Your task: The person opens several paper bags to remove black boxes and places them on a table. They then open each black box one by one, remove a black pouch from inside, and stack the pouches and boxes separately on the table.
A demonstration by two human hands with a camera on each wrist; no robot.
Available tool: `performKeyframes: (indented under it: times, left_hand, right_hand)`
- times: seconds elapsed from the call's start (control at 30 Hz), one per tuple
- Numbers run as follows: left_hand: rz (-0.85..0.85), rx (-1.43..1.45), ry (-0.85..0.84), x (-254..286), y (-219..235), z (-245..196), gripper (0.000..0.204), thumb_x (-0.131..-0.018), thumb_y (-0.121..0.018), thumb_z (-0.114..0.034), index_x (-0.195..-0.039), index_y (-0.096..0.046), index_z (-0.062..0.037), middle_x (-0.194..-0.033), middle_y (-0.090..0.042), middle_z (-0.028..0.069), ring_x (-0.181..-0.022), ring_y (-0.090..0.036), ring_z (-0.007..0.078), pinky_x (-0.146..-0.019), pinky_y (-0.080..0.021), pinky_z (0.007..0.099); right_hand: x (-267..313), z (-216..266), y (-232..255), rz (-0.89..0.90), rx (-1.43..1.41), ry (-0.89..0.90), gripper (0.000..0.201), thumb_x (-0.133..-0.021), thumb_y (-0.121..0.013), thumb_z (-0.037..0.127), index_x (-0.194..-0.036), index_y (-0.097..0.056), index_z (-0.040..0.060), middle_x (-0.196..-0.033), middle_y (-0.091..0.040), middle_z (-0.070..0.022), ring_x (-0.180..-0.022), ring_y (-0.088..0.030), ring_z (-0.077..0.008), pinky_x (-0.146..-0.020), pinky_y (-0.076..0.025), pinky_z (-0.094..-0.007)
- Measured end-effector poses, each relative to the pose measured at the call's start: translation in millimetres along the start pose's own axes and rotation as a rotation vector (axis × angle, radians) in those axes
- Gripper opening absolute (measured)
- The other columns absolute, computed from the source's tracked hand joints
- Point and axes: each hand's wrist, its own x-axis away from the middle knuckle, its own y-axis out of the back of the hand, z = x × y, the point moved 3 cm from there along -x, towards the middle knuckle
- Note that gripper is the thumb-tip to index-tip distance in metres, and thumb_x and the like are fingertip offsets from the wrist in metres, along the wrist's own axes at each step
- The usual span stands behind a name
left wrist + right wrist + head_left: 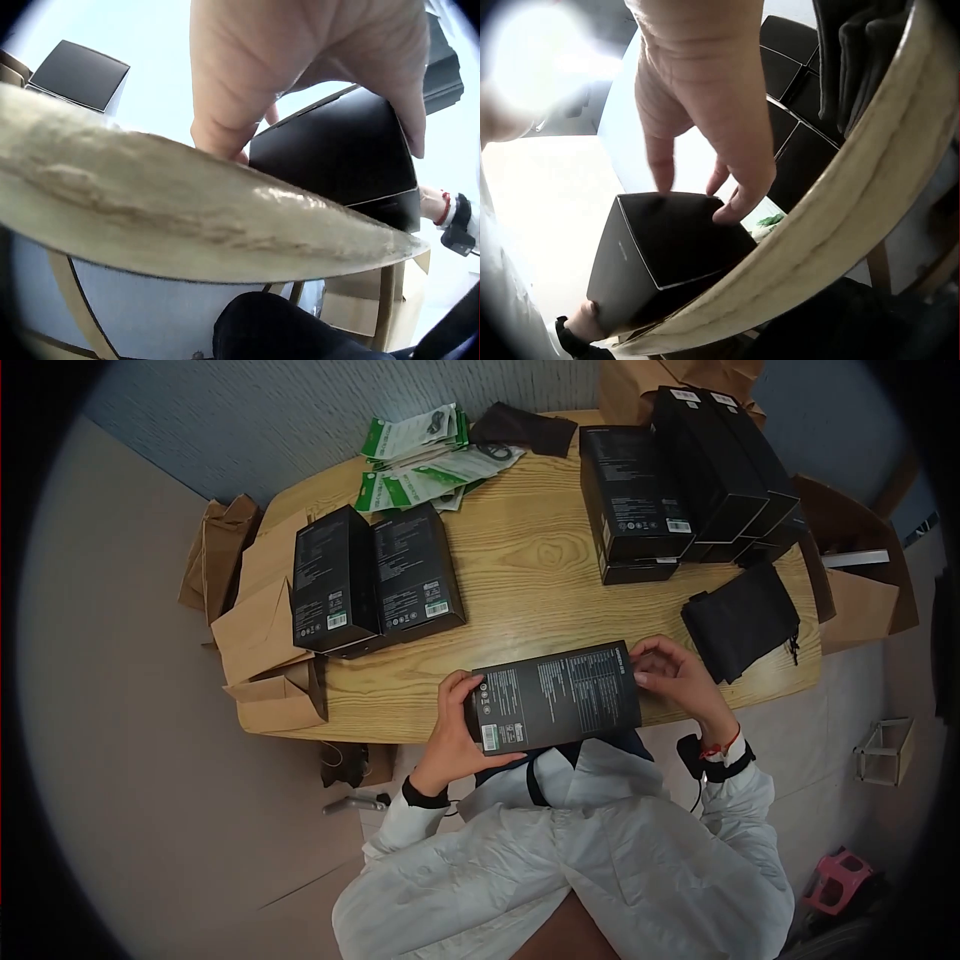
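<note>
A long black box [555, 695] with white print and a barcode label lies at the table's front edge, close to the person's body. My left hand [455, 735] grips its left end, thumb along the near edge and fingers over the far side. In the left wrist view that end of the box [337, 150] shows as a plain black face between thumb and fingers. At the opposite end is my right hand [675, 678], fingers loosely bent. The right wrist view shows the right hand's fingertips [727, 214] at the rim of the box's end face [682, 232].
Two similar boxes [415, 570] lie at the left, beside brown paper bags [262, 650]. Green-and-white packets [415, 475] and a dark pouch [520, 430] lie at the back. Several stacked boxes [635, 490] stand back right, with a black drawstring pouch [742, 620] in front.
</note>
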Motion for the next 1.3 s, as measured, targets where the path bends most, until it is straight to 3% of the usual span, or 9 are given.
performKeyframes:
  times: [0.07,0.13,0.23,0.43,0.67,0.83,0.97,1.17,1.3]
  left_hand:
    - [-0.017,0.028,-0.016,0.6,-0.7,4.6,0.111,-0.050,-0.092,-0.034,-0.136,-0.027,-0.0052,-0.132,-0.030,0.0206,-0.122,-0.039,0.0364,-0.100,-0.039,0.0431]
    - [-0.054,0.166,-0.036,0.1,0.2,8.9,0.111,-0.049,-0.093,-0.032,-0.135,-0.027,-0.0056,-0.131,-0.032,0.0195,-0.121,-0.041,0.0346,-0.098,-0.040,0.0422]
    - [-0.003,0.204,0.010,-0.9,-0.5,5.7,0.111,-0.050,-0.093,-0.028,-0.136,-0.026,-0.0058,-0.132,-0.034,0.0189,-0.121,-0.042,0.0322,-0.098,-0.041,0.0416]
    - [-0.009,0.342,0.125,5.8,-2.9,3.2,0.097,-0.058,-0.090,-0.015,-0.136,-0.032,-0.0044,-0.134,-0.040,0.0141,-0.119,-0.048,0.0252,-0.095,-0.045,0.0353]
    - [-0.102,0.418,0.193,6.6,-3.1,2.1,0.082,-0.060,-0.088,-0.010,-0.128,-0.044,-0.0021,-0.130,-0.049,0.0112,-0.119,-0.050,0.0228,-0.096,-0.045,0.0343]
    - [-0.083,0.483,0.159,9.4,-12.7,14.1,0.076,-0.063,-0.085,-0.002,-0.125,-0.042,-0.0009,-0.131,-0.048,0.0122,-0.123,-0.047,0.0214,-0.105,-0.036,0.0355]
    - [-0.093,0.549,0.266,13.4,-15.1,2.8,0.068,-0.065,-0.083,-0.002,-0.120,-0.043,-0.0016,-0.133,-0.047,0.0120,-0.123,-0.047,0.0215,-0.104,-0.036,0.0338]
    - [-0.196,0.755,0.219,7.0,-14.3,-6.5,0.052,-0.075,-0.075,0.001,-0.117,-0.045,-0.0046,-0.136,-0.046,0.0121,-0.121,-0.047,0.0200,-0.103,-0.035,0.0320]
    - [-0.304,0.888,0.358,1.8,-6.5,-5.6,0.025,-0.084,-0.063,0.006,-0.105,-0.052,-0.0023,-0.137,-0.044,0.0165,-0.117,-0.049,0.0160,-0.097,-0.042,0.0269]
  right_hand:
    - [2.6,3.0,-4.3,0.027,-0.014,0.051,0.062,-0.076,-0.069,-0.003,-0.131,-0.042,0.0043,-0.129,-0.047,-0.0065,-0.121,-0.047,-0.0190,-0.100,-0.041,-0.0330]
    - [7.6,18.2,-13.6,0.076,0.158,0.301,0.088,-0.068,-0.075,-0.001,-0.143,-0.029,0.0070,-0.146,-0.033,-0.0107,-0.135,-0.033,-0.0239,-0.107,-0.035,-0.0397]
    - [9.1,23.4,-12.5,0.247,0.341,0.254,0.114,-0.059,-0.081,0.001,-0.150,-0.013,0.0113,-0.154,-0.017,-0.0109,-0.142,-0.021,-0.0261,-0.110,-0.030,-0.0442]
    - [20.1,28.3,-27.3,0.179,0.576,0.222,0.134,-0.047,-0.091,0.006,-0.150,-0.007,0.0151,-0.154,-0.016,-0.0102,-0.141,-0.022,-0.0276,-0.108,-0.034,-0.0455]
    - [18.1,15.0,-35.9,0.040,0.595,0.254,0.133,-0.046,-0.093,0.010,-0.150,-0.010,0.0127,-0.153,-0.018,-0.0116,-0.140,-0.022,-0.0292,-0.107,-0.036,-0.0434]
    - [12.6,20.6,-38.4,0.019,0.820,0.388,0.126,-0.052,-0.092,0.023,-0.150,-0.013,0.0090,-0.155,-0.008,-0.0182,-0.143,-0.013,-0.0356,-0.114,-0.021,-0.0420]
    - [8.5,22.4,-37.9,-0.002,0.823,0.415,0.126,-0.052,-0.092,0.024,-0.149,-0.013,0.0079,-0.155,-0.008,-0.0187,-0.143,-0.011,-0.0358,-0.114,-0.021,-0.0430]
    - [7.6,20.2,-39.0,-0.026,0.843,0.414,0.121,-0.052,-0.090,0.021,-0.148,-0.018,0.0077,-0.152,-0.016,-0.0189,-0.140,-0.019,-0.0369,-0.112,-0.025,-0.0428]
    - [8.1,15.1,-49.9,-0.077,0.855,0.447,0.116,-0.050,-0.089,0.018,-0.145,-0.024,0.0063,-0.143,-0.027,-0.0187,-0.132,-0.030,-0.0372,-0.109,-0.030,-0.0418]
